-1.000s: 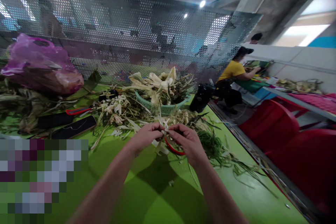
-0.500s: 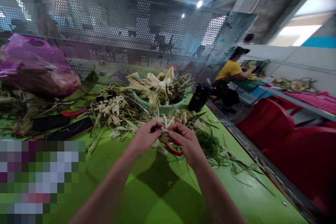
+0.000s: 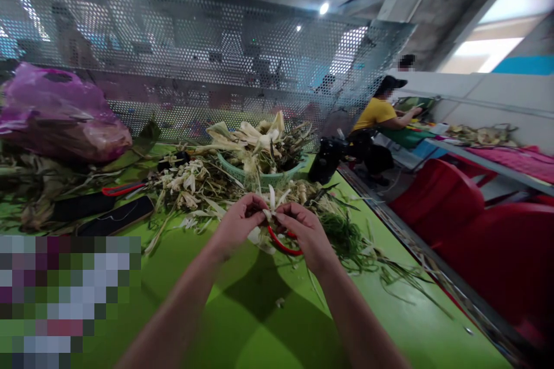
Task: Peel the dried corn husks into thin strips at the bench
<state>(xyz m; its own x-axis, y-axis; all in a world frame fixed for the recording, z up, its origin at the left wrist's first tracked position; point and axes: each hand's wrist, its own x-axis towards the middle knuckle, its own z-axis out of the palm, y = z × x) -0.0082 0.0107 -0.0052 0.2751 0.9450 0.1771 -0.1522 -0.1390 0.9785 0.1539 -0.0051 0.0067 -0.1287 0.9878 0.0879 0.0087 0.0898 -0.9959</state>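
Between my fingertips is a small pale husk piece [image 3: 272, 202], its narrow strips pointing up and outward like petals. My left hand [image 3: 239, 223] pinches it from the left with thumb and fingers. From the opposite side, my right hand [image 3: 306, 235] grips it in a pinch, the fingers curled. Just below the fingers shows a curved red handle [image 3: 280, 247], partly hidden by my right hand; the rest of that tool cannot be made out. Behind my hands stands a green basket [image 3: 231, 172] heaped with dried husks [image 3: 259, 135].
Loose husk scraps [image 3: 188, 179] and green strands [image 3: 344, 236] lie around the green table [image 3: 182, 282]. At left are a phone-like dark slab [image 3: 116, 218], a red-handled tool [image 3: 123, 189] and a purple bag [image 3: 56, 109]. A co-worker [image 3: 376, 112] sits beyond red chairs [image 3: 441, 190].
The strips of the husk piece have shifted and now stand more upright and spread between my fingers. Both hands keep their pinch in nearly the same place. The camera view has turned slightly right.
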